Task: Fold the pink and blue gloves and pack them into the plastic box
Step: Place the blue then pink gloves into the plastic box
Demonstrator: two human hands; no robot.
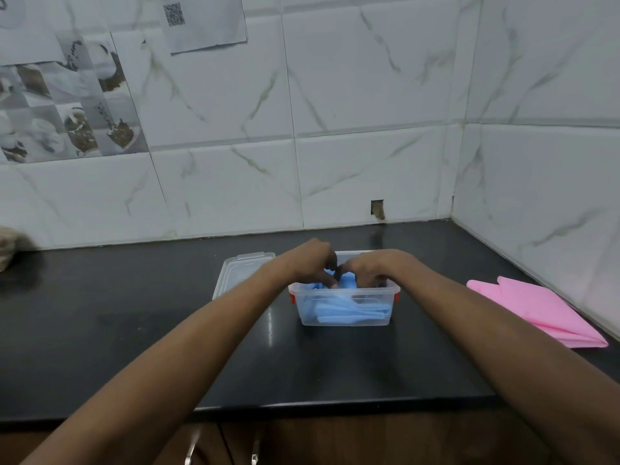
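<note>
A clear plastic box (344,318) with red clips stands in the middle of the black counter. Folded blue gloves (349,310) lie inside it and show through its front wall. My left hand (310,261) and my right hand (370,266) are both over the box opening, fingers bent down and pressing on the blue gloves; the fingertips are partly hidden inside the box. Pink gloves (540,310) lie folded flat on the counter at the right, near the side wall.
The box's clear lid (240,271) lies on the counter just left of the box. Tiled walls close off the back and the right. A brownish object (10,245) sits at the far left edge. The counter's front edge (302,406) runs below my forearms.
</note>
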